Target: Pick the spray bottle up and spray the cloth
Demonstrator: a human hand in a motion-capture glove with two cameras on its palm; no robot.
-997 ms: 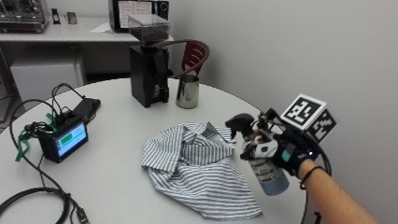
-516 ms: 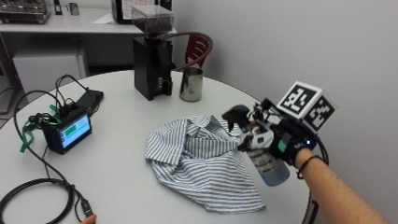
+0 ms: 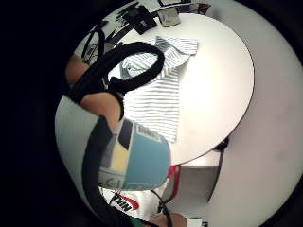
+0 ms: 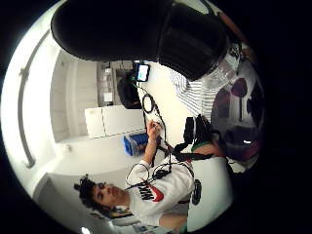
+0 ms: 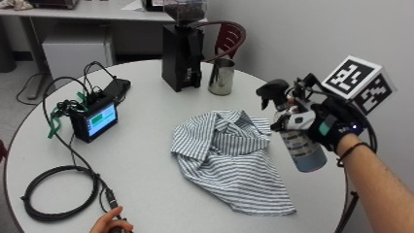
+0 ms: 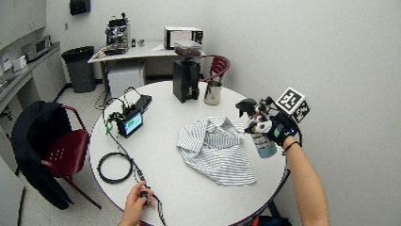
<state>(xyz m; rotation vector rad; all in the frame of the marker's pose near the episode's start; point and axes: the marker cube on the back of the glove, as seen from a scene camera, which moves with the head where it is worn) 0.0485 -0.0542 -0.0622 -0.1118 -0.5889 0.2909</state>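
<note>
Pick-up complete: the black-gloved right hand (image 5: 326,127) is gripping, fingers curled, the translucent blue spray bottle (image 5: 299,138) aloft beside the striped crumpled cloth (image 5: 228,155) lying on the table; spraying is remaining.

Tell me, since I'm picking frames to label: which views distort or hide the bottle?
Outside view: spray bottle and striped cloth plain, undistorted. Thumb side palm view: bottle's black head looms huge and bowed. Little finger side: strap crosses the bottle's body.
</note>
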